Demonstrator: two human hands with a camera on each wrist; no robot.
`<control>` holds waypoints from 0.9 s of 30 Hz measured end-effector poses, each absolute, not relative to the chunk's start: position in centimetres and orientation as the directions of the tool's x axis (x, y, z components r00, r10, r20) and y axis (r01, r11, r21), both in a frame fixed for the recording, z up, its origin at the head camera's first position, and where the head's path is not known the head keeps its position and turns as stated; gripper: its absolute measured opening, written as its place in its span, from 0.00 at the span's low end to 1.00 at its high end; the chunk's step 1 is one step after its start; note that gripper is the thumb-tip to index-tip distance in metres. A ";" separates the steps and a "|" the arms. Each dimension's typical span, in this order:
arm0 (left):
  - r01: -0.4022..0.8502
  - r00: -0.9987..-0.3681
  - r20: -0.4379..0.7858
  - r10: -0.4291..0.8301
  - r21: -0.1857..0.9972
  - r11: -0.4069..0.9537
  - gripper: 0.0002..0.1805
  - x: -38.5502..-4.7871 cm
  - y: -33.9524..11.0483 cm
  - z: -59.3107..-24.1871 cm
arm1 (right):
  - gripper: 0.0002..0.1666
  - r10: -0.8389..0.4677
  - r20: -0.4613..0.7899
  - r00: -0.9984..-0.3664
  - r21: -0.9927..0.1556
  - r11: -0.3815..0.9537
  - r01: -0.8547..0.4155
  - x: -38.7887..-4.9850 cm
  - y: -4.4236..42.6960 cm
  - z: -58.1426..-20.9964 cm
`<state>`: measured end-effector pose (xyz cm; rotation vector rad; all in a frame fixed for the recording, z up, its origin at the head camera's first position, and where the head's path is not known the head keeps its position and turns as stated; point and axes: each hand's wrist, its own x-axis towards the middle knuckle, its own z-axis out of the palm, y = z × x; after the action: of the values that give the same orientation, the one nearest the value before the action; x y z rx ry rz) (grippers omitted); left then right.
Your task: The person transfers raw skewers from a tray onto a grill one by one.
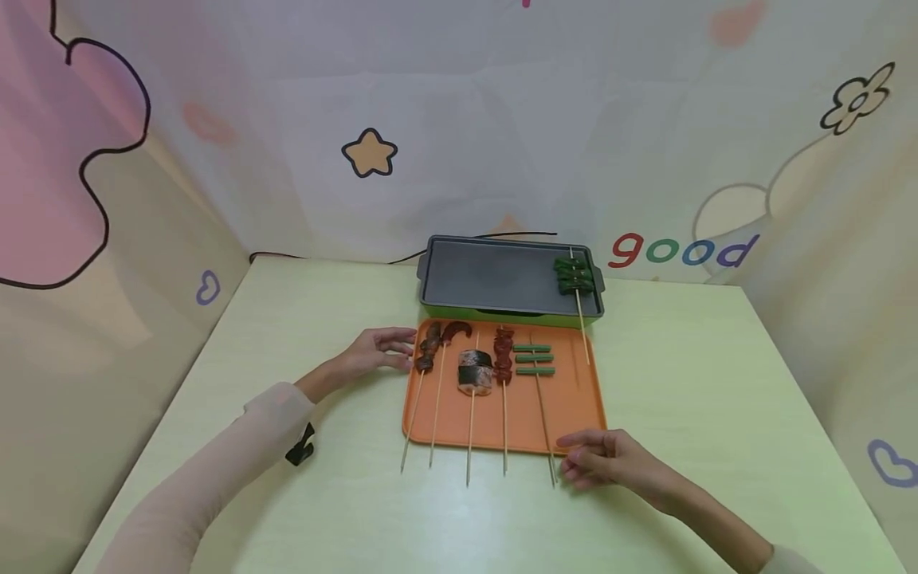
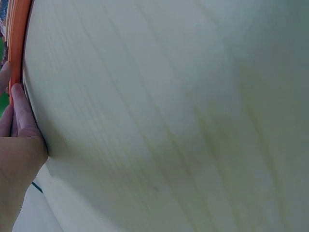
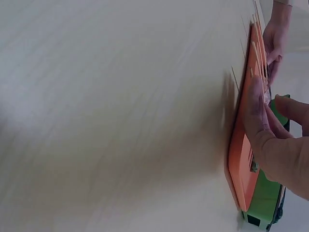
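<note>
My left hand (image 1: 369, 351) is at the left edge of an orange tray (image 1: 448, 422), its fingers touching the rim. In the left wrist view, fingers (image 2: 24, 111) lie along the tray's outer side. My right hand (image 1: 606, 461) is by the tray's front right corner, thumb and fingers apart, beside the stick ends of a green bean skewer (image 1: 534, 359). Whether it touches the stick is unclear. Also on the tray are a dark meat skewer (image 1: 429, 347), a curled reddish-brown skewer (image 1: 457, 328), a skewer of dark-banded pale pieces (image 1: 475, 375) and a red meat skewer (image 1: 504, 351).
Behind the tray stands a grey griddle (image 1: 495, 275) on a green base. A leafy green skewer (image 1: 574, 277) lies at its right end, its stick reaching over the tray. A printed cloth (image 1: 466, 119) hangs behind the pale table (image 1: 688, 383).
</note>
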<state>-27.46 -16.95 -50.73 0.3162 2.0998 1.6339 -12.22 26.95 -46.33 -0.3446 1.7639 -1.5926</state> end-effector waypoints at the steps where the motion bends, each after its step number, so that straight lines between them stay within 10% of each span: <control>1: -0.101 -0.870 -0.215 0.444 0.958 0.267 0.36 -27.4 -17.0 -50.7 | 0.33 -0.634 -0.330 -0.699 -0.944 0.196 0.267 -12.1 26.9 -46.4; 27: -0.101 -0.873 -0.209 0.441 0.962 0.255 0.35 -27.4 -17.1 -50.8 | 0.42 -0.601 -0.383 -0.701 -0.896 0.058 0.439 -11.3 25.2 -48.0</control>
<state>-27.42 -17.07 -50.81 0.3086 2.0929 1.6547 -11.26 25.18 -48.04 -0.1666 1.5821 -1.7437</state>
